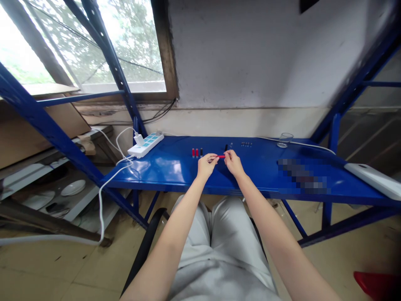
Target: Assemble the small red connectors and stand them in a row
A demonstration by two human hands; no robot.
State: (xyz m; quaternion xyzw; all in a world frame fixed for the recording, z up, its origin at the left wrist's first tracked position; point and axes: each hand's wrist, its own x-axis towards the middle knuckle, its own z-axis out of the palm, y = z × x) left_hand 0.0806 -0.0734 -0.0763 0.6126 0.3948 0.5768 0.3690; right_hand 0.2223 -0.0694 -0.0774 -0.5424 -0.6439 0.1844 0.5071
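Red stick [221, 156] spans between left hand [206, 165] and right hand [233, 163], each grip pinching 1 end.

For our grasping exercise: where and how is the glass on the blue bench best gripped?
Probably the side wall of the glass, from the front: it stands upright, mouth up, with a white cable close behind.

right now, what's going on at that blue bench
A seated person pinches a small red piece between the left hand and the right hand, just above the blue table. Beyond the hands stands a short row of red and black pieces. A power strip lies to the left and a glass stands to the right.
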